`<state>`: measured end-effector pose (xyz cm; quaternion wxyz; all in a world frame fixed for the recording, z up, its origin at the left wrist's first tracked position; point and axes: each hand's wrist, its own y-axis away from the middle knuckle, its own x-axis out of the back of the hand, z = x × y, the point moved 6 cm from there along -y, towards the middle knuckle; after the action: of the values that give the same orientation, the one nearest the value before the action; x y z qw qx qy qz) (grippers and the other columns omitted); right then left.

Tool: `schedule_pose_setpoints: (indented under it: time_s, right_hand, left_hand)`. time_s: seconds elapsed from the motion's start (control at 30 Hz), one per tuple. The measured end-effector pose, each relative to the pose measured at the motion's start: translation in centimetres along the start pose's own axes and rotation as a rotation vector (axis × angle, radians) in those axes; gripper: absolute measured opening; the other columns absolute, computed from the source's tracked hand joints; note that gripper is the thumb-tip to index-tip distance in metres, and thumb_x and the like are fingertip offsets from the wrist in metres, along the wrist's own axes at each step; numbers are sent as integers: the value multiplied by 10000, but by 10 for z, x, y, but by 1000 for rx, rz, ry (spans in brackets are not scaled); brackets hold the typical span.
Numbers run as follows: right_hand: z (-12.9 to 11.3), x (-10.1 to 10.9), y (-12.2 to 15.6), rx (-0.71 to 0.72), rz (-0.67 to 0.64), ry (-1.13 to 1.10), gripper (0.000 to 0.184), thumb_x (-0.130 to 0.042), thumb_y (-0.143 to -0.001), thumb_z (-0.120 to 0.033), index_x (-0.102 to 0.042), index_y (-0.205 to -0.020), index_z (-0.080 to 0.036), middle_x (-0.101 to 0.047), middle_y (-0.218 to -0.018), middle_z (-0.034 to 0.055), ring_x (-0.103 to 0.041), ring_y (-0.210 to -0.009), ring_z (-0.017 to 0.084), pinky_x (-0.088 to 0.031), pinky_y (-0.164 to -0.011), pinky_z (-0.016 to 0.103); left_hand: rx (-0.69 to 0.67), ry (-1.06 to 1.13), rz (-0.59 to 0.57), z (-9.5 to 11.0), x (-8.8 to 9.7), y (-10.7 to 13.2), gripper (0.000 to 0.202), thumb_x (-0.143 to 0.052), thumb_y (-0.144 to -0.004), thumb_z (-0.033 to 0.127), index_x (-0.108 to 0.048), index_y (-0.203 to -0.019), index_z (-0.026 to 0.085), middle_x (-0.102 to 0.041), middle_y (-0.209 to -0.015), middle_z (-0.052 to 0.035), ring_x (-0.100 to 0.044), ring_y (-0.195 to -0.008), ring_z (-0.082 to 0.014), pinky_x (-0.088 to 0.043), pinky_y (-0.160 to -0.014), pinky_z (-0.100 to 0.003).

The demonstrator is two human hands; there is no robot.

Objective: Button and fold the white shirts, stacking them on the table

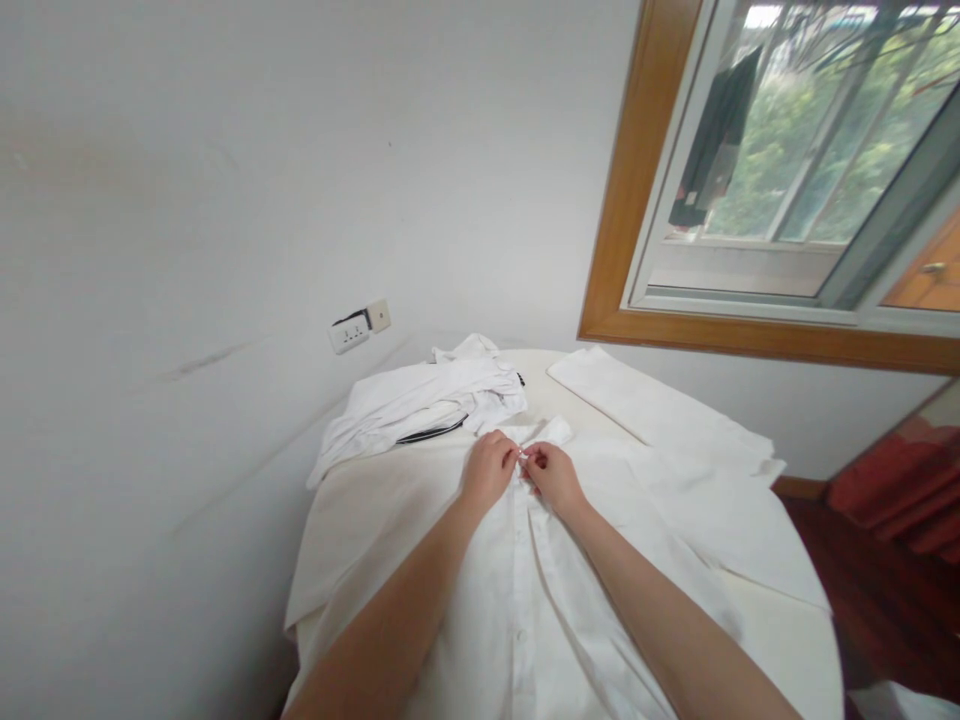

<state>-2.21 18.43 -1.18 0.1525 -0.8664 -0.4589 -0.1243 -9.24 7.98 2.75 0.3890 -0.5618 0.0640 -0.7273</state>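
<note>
1. left hand (491,468): fingertips drawn narrow, pinching the cloth just below the collar.
2. right hand (553,475): likewise narrow, thumb and fingers pinching the same spot; fingertips of the 2 hands nearly meet. whether a button sits between them is too small to tell.
3. white shirt (487,610): beneath both hands and forearms, laid front up, collar (553,430) pointing away from the person.
4. front placket (519,590): runs down from the hands, at least 1 button (520,635) showing. beside it, the other front edge lies loose and folded.
5. state of work, by judgement: shirt spread out, done; closure near the collar, in hand; the front below looks unfastened, so most of that seems left.
6. second white garment (457,385): heaped beyond the left hand, with a dark trim; no hand on it.
7. table (806,660): pale, rounded, bearing both garments.
8. wall socket (349,333): beyond the table, to the left.
9. window frame (607,250): wooden, to the right.
</note>
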Motion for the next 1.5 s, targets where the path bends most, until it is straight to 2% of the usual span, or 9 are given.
schedule_pose_setpoints:
  time_s: [0.17,0.3,0.43,0.7,1.13,1.23,1.5]
  right_hand:
    - [-3,0,0,87,29,116,162,-471,-813,-259,-593,-897,-193,-629,-660,-3,-576,-520,129,-430,-466,220]
    - [-12,2,0,175,39,225,133,-497,-782,-220,-592,-868,-189,-610,-704,4,-571,-622,134,-433,-578,231]
    - [-19,4,1,212,51,308,152,-525,-737,-193,-587,-876,-182,-574,-726,0,-527,-640,132,-402,-607,237]
    - [-22,7,2,183,55,317,150,-595,-685,-231,-580,-827,-185,-549,-707,-13,-496,-632,126,-373,-579,225]
    - [-20,8,2,169,85,355,114,-589,-692,-231,-576,-792,-179,-566,-700,-4,-509,-623,128,-388,-594,234]
    - [-21,8,4,169,75,347,155,-579,-684,-216,-572,-837,-188,-562,-725,-11,-515,-627,126,-395,-599,233]
    - [-19,7,5,187,54,325,140,-540,-688,-174,-593,-816,-186,-565,-705,-10,-520,-629,133,-396,-599,235]
  left_hand:
    - [32,-49,-29,-2,-4,0,198,-451,-897,206,-607,-777,183,-562,-821,-46,-529,-840,-184,-412,-786,-320]
    - [11,-61,-70,-1,-7,-1,230,-405,-913,194,-599,-789,178,-557,-823,-49,-532,-850,-184,-418,-805,-328]
    - [14,-70,-66,0,-6,-1,224,-410,-910,202,-598,-791,179,-561,-827,-50,-533,-851,-184,-419,-807,-327]
    - [21,-23,-91,-3,-4,0,166,-474,-867,202,-610,-773,187,-572,-821,-43,-543,-842,-176,-418,-784,-304]
    - [88,-112,-113,-2,-3,1,164,-489,-864,225,-627,-788,180,-585,-848,-51,-546,-849,-178,-407,-773,-301]
    - [98,-131,-107,-1,0,1,159,-497,-861,236,-630,-790,185,-590,-849,-51,-546,-851,-182,-404,-778,-307]
    - [69,-220,-122,9,12,2,156,-521,-865,264,-644,-788,204,-606,-884,-65,-528,-927,-216,-376,-793,-340]
